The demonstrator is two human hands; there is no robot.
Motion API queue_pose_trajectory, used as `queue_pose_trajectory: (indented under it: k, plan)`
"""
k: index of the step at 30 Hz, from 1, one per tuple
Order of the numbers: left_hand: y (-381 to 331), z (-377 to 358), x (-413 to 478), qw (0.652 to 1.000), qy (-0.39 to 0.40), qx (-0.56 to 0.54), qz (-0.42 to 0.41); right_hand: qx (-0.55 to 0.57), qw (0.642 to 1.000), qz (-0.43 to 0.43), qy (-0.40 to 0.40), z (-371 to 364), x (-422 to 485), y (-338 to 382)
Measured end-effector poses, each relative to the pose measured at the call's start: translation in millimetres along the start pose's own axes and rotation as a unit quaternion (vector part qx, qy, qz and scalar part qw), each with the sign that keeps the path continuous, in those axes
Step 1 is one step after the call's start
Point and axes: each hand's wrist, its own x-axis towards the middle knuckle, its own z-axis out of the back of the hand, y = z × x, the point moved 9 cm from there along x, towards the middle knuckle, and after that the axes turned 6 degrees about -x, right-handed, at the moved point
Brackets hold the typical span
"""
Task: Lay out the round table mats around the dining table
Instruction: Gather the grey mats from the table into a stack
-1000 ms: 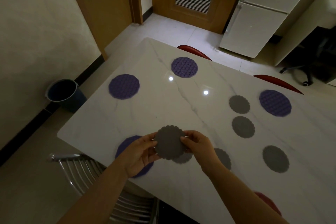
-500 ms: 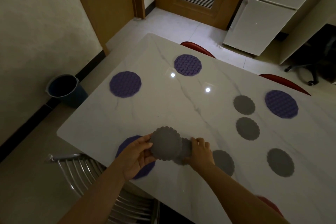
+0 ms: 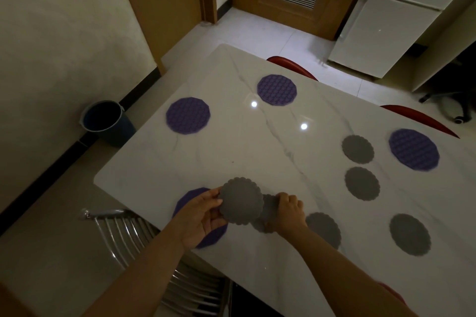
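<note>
Fingers [image 3: 214, 201] of left hand [image 3: 198, 221] pinch grey mat [image 3: 242, 202] by its rim above bench [image 3: 231, 152]; right hand [image 3: 287, 210] grips second mat [image 3: 269, 210] lying flat there; both likely light, thin, flexible, so an edge pinch suits.

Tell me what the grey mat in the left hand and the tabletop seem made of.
Grey mat, pinched by the left hand: probably silicone or felt; matte, thin, scalloped edge, no shine. Tabletop: marble or marble-look slab; white, grey veins, glossy, with two light reflections.
</note>
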Motion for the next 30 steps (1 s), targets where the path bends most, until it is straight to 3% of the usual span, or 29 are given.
queue_pose_trajectory:
  k: [4,8,10,13,15,17,22,27,30]
  plan:
    - [0,-1,-2,1.0,0.003,0.0,0.0,-0.004,0.997,0.011,-0.073,9,-3,-4]
    - [0,-1,-3,1.0,0.003,0.0,0.002,0.194,0.98,-0.007,-0.045,19,-15,-19]
    - [0,-3,-5,1.0,0.011,-0.004,0.002,0.346,0.936,-0.038,-0.042,35,-22,-31]
    - [-1,-10,-7,1.0,0.018,-0.007,-0.001,0.556,0.826,-0.051,-0.076,74,-37,-42]
    - [0,-15,-9,1.0,0.024,-0.007,-0.001,0.641,0.764,-0.018,-0.071,95,-50,-36]
    - [2,-20,-11,0.999,0.033,-0.005,0.001,0.67,0.741,0.022,-0.043,104,-62,-18]
    - [8,-32,-15,0.998,0.055,-0.007,0.006,0.597,0.802,0.027,0.007,78,-73,19]
    - [11,-39,-17,0.998,0.066,0.011,0.001,0.489,0.869,0.006,-0.072,64,-70,15]
    - [13,-38,-17,0.998,0.063,0.01,0.001,0.477,0.875,0.003,-0.077,59,-71,14]
